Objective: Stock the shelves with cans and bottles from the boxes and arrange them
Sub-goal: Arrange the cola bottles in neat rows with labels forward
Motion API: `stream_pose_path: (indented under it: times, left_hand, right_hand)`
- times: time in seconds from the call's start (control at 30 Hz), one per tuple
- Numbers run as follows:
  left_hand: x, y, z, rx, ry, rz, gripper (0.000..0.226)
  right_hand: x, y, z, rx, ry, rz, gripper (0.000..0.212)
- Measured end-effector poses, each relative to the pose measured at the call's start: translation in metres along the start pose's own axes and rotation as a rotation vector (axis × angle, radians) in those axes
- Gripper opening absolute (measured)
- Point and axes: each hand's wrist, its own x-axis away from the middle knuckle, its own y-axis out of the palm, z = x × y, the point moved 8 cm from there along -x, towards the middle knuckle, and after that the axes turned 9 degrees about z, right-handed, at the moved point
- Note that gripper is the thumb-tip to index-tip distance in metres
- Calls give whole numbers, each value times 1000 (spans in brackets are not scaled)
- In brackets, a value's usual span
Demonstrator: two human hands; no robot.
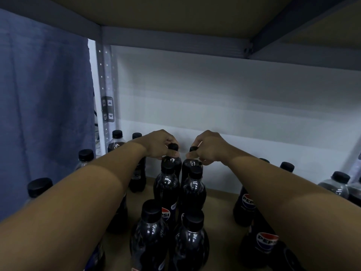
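Black caps sat pinched in curled fingers: left hand (159, 142) gripped the neck of the rear left bottle (172, 165), right hand (208, 146) gripped the rear right bottle (190, 166). Both stood upright, side by side, heading two centre rows on the brown shelf (218, 202). More cola bottles (247, 204) stood either side, white wall (234, 106) behind.

To my left hangs a blue cloth (43, 98), filling that side from top to bottom. Just beside its right edge stands a pale metal post (103, 75) with a row of small holes, and a grey bracket (108, 108) is fixed on it. Straight ahead of me is a plain white wall (224, 106).
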Motion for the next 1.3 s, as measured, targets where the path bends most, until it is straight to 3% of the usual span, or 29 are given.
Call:
stream_pose_path:
  times: [0.23,0.37,0.57,0.83,0.97,1.17,1.3]
  left_hand:
    - [15,-26,3,-61,-43,94,39]
    - [27,-64,-6,-91,-58,210,30]
    - [47,-133,-48,-214,-148,352,36]
    - [39,-155,-96,-577,-229,267,52]
    - [27,-150,-103,-521,-248,227,44]
    - [20,-148,-102,-526,-201,190,25]
    - [24,-147,-102,-363,-224,108,25]
  right_hand:
    - [-6,-1,-20,59,-108,72,36]
    - [-14,5,-55,40,-189,110,39]
    - [-34,35,-104,43,-268,39,37]
    - [-69,85,-146,121,-355,-22,58]
    - [-82,106,-151,186,-369,-65,51]
    - [-89,112,-148,127,-361,-112,21]
    - [-87,112,-144,24,-271,-173,30]
